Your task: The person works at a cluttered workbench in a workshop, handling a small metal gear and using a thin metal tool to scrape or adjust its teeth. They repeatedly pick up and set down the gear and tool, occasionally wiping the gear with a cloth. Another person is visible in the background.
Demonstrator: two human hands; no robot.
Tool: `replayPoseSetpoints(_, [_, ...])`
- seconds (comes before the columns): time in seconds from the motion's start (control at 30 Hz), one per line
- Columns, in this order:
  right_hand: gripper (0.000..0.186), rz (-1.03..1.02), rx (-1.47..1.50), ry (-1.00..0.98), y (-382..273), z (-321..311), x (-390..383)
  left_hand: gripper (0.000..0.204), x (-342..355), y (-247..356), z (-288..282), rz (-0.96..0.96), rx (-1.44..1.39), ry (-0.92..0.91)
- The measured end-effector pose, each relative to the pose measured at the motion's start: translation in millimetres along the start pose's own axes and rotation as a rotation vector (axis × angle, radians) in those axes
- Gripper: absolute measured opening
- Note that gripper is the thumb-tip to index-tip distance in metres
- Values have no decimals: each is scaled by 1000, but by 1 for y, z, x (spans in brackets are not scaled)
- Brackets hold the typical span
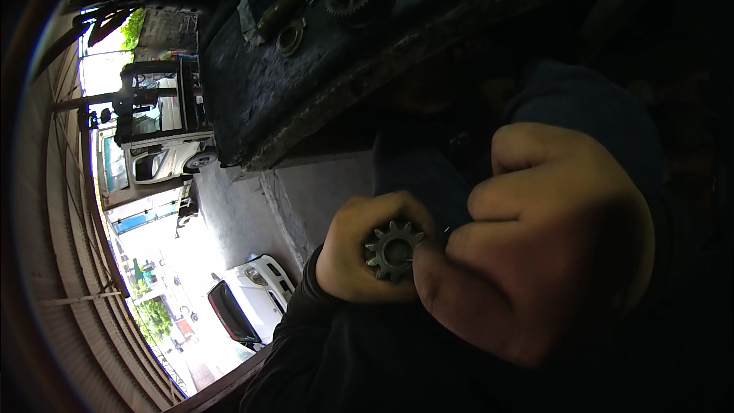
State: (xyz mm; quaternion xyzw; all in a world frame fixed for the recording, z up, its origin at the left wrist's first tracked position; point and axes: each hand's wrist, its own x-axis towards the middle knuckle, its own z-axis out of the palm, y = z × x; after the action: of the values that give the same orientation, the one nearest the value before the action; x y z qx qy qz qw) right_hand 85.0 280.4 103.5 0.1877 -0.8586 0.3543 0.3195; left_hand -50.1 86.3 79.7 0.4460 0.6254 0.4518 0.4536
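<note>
1 gear [392,250] | L hand [349,251] wrapped rnd | R hand [560,239] curled, adj.

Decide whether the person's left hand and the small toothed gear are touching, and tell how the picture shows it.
Touching. The head view shows the left hand curled around the toothed gear, which sits inside its grip.

Left grip [345,256] curled, forearm [302,336] dark-sleeved; right grip [558,237] just beside it, fingers [505,197] folded, thumb [459,291] toward the left.

Left fingers [384,206] around gear [391,245]; right fingers [505,197] curled beside.
</note>
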Motion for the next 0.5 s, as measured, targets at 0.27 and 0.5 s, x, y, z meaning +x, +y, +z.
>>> replayPoseSetpoints(0.27, [15,194,19,-73,-4,-9,5,38,0,-2,-5,1,52,-27])
replayPoseSetpoints(0.5, [15,133,11,-70,-4,-10,2,37,2,0,-1,0,-1,-22])
